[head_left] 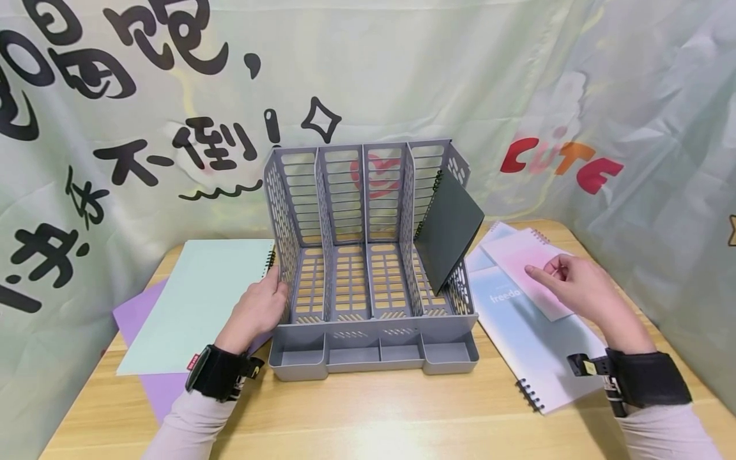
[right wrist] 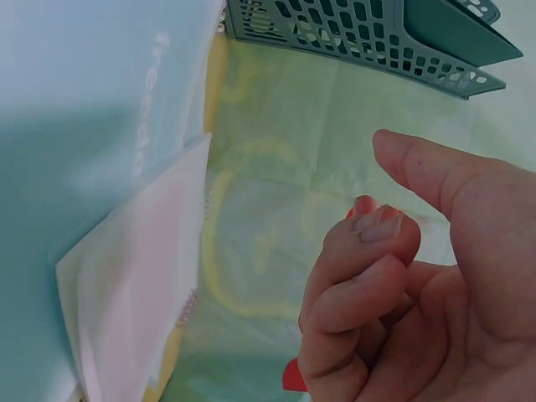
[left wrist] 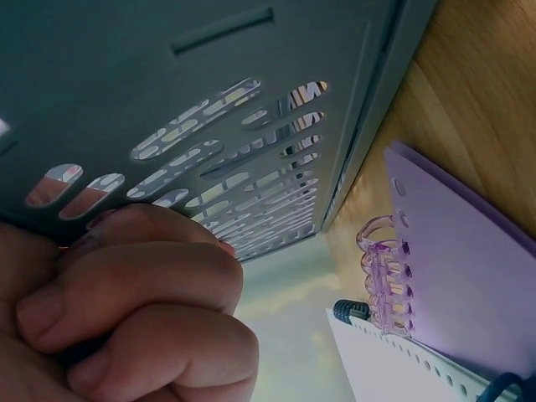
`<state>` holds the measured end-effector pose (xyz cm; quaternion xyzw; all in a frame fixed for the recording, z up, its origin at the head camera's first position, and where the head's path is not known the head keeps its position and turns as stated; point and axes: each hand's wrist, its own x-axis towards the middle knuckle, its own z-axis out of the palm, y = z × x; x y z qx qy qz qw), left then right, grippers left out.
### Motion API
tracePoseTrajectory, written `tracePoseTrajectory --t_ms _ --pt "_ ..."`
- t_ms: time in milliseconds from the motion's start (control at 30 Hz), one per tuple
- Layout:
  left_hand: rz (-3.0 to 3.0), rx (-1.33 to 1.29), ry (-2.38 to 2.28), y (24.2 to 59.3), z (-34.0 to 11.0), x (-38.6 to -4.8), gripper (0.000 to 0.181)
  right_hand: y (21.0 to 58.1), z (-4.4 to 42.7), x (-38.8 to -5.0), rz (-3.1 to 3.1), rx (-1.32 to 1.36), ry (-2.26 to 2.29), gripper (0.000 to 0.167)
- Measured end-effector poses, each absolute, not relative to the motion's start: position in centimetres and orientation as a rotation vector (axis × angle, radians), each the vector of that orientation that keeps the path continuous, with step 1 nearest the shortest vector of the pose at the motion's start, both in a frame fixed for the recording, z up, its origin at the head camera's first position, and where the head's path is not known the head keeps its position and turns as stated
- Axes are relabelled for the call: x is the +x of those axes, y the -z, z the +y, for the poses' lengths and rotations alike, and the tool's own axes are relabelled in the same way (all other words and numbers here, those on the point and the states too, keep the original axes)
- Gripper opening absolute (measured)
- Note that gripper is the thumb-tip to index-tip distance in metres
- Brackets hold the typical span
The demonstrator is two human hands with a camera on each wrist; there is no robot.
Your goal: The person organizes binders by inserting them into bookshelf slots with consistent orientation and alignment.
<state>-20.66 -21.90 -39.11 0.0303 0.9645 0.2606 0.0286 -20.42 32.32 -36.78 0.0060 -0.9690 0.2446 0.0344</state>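
Note:
A grey file organizer (head_left: 368, 324) with upright dividers stands mid-table. My left hand (head_left: 260, 308) grips the front edge of its left wall; in the left wrist view the curled fingers (left wrist: 167, 285) lie against the slotted panel (left wrist: 276, 159). Where the thumb sits is hidden. My right hand (head_left: 581, 289) hovers over a small pink spiral notebook (head_left: 520, 252), its fingers loosely bent and holding nothing. In the right wrist view a gap separates the hand (right wrist: 402, 276) from the pink notebook (right wrist: 138, 276). A dark spiral notebook (head_left: 451, 223) leans in the rightmost compartment.
Beneath the pink notebook lies a larger blue-white spiral notebook (head_left: 506, 319). Left of the organizer, a mint notebook (head_left: 195, 300) covers part of a purple one (head_left: 163, 390). A printed cloth (head_left: 460, 64) hangs behind the wooden table (head_left: 368, 421).

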Motion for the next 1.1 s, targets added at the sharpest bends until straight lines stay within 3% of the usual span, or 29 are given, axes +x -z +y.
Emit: tracePoseTrajectory --t_ms 1100 --pt "2.938 0.074 -0.831 38.9 -21.9 -20.5 0.053 36.8 36.7 -20.1 -3.221 -0.088 -0.852 0.059"
